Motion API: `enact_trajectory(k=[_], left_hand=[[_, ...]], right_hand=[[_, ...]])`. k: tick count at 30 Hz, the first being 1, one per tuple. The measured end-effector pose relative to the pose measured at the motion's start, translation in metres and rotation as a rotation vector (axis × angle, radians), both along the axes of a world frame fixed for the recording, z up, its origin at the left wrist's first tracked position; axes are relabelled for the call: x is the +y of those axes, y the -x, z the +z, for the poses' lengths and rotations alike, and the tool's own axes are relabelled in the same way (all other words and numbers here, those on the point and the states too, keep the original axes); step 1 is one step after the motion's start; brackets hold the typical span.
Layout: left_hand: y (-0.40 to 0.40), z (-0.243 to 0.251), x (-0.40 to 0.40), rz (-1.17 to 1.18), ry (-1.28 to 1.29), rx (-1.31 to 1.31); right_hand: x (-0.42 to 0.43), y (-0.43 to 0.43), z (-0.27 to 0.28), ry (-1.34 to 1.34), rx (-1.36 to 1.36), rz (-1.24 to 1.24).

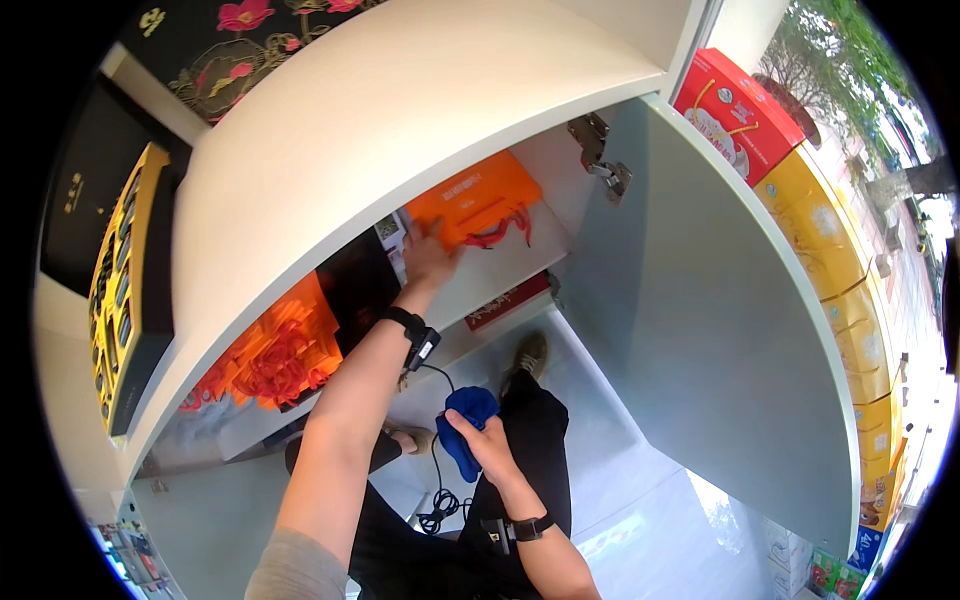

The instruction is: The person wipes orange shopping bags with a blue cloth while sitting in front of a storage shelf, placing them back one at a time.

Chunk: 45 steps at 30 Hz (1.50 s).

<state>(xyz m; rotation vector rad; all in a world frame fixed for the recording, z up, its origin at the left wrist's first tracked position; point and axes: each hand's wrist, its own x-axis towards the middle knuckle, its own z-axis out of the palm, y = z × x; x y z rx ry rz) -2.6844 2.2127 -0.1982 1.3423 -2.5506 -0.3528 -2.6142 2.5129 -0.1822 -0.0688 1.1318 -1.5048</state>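
My left hand [429,259] reaches into an open cabinet and touches the left end of an orange gift bag [480,193] lying flat on the shelf [517,255]. Motion blurs its fingers, so whether they grip the bag cannot be told. Red cord handles [501,231] hang from the bag's front. Lower down, over my lap, my right hand [491,450] is closed around a crumpled blue cloth [469,424]. Left of my left forearm, a pile of orange bags [289,349] with tangled red handles fills part of the shelf. A black item [361,281] stands between that pile and my left hand.
The right cabinet door [720,322] stands wide open on metal hinges [600,157]. A cream countertop [420,82] curves above, bearing a yellow-lined display box [124,292]. Red [739,112] and yellow boxes [817,217] line the right side. A black cable [442,514] lies coiled below.
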Motion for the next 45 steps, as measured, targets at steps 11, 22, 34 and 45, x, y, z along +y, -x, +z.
enact_trajectory(k=[11, 22, 34, 45], left_hand=[[-0.158, 0.159, 0.137, -0.314, 0.067, 0.48], [-0.399, 0.213, 0.087, 0.324, 0.856, 0.252], [-0.465, 0.212, 0.022, 0.289, 0.668, 0.098], [-0.455, 0.212, 0.062, 0.113, 0.888, 0.395]], right_hand=[[0.004, -0.01, -0.004, -0.025, 0.098, -0.037], [0.015, -0.032, -0.003, -0.008, 0.244, 0.079], [0.026, -0.049, -0.018, -0.047, 0.409, 0.169], [0.03, -0.042, -0.034, -0.105, 0.465, 0.184]])
